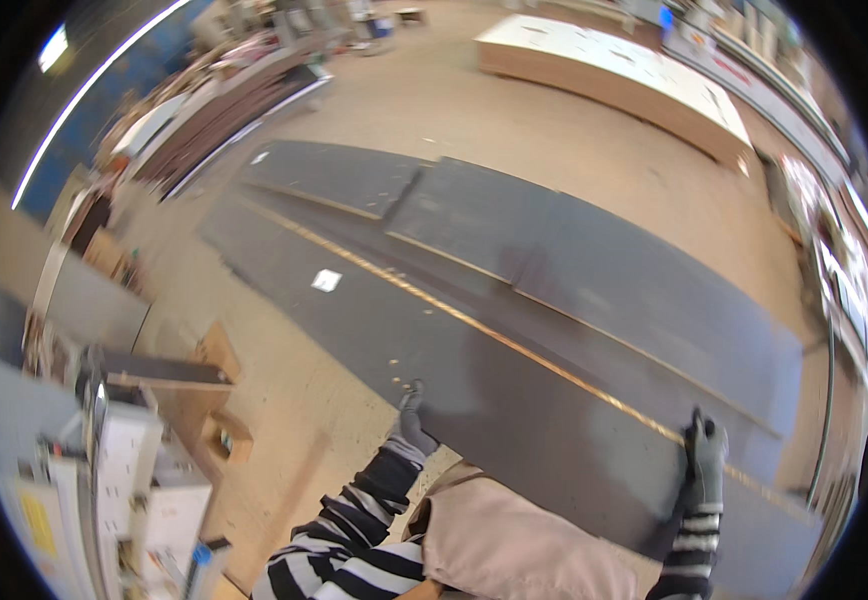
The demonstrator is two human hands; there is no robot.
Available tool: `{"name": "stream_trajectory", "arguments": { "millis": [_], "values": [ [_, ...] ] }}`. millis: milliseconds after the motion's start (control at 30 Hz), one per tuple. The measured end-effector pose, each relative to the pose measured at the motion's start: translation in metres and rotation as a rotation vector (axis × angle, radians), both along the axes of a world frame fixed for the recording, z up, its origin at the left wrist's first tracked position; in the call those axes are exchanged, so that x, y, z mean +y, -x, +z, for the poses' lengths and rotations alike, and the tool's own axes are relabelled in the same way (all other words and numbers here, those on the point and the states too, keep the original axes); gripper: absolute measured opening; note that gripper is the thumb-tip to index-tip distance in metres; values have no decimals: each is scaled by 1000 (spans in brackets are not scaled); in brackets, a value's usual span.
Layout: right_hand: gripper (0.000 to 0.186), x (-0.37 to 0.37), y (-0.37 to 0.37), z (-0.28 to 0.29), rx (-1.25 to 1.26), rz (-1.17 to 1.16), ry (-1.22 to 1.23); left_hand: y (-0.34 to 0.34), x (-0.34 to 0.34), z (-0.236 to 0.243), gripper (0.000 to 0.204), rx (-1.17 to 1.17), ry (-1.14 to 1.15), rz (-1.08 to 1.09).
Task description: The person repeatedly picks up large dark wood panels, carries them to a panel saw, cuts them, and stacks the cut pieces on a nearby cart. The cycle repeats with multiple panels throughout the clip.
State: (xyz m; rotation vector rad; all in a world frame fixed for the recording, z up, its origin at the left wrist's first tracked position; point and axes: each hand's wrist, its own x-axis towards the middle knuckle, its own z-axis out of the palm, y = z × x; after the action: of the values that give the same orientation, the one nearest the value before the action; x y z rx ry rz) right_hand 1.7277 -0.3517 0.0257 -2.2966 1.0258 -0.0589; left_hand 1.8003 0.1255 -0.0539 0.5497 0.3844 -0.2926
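A long dark grey panel (514,420) with a light, speckled long edge (484,325) and a white label (326,280) lies across the view, over other dark panels (634,290). My gloved left hand (412,425) grips its near edge, thumb on top near some small chips. My gloved right hand (704,450) has its fingers curled at the panel's light long edge, toward the right. Both forearms wear striped sleeves.
A pale-topped stack of boards (604,70) lies at the back right. Board piles (214,130) line the back left. A white and grey machine (134,460) and wooden offcuts (224,440) are at near left. A long rack (834,260) runs along the right.
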Motion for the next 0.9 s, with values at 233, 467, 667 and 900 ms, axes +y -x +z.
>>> {"name": "stream_trajectory", "arguments": {
  "millis": [233,467,667,900],
  "values": [
    [41,-17,-43,-37,207,287,121,-36,-5,-46,54,231,-83,-244],
    [38,-40,-47,-83,175,382,0,-16,5,-73,66,318,-464,-254],
    [32,-44,6,-132,-278,215,183,-15,16,-81,76,615,-1198,-701],
    [77,-61,140,-176,334,-687,405,-27,-12,-64,69,647,-1323,-742]
  ]
}}
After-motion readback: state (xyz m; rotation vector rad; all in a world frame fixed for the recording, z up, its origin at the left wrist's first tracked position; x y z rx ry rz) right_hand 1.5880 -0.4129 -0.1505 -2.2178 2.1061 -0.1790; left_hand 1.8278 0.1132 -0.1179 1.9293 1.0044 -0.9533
